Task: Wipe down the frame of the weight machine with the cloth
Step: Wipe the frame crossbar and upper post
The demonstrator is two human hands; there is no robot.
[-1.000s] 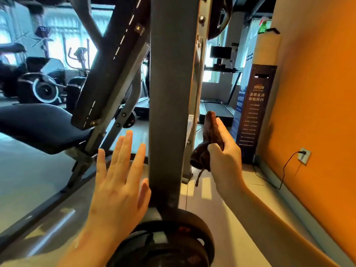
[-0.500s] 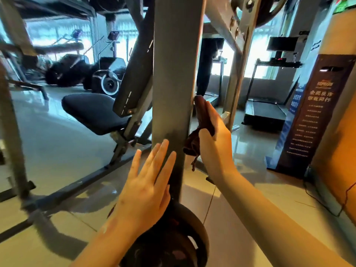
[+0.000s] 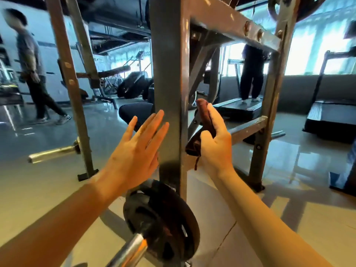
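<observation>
Head view: right hand (image 3: 216, 145) pinches cloth (image 3: 206, 120) upright beside vertical frame (image 3: 169, 74); left hand (image 3: 134, 151) flat, fingers straight.

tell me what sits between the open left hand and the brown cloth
The frame's grey upright post stands between them in the head view: left hand at its left side, cloth held by the right hand at its right.

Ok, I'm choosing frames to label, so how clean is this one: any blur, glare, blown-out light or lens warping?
Head view: the windows are blown out; the glossy floor mirrors them as glare; the walking person at far left looks soft; the left hand, right hand, cloth and central post are sharp; the wide lens seems to splay the left upright and right upright outward at the top.
</observation>
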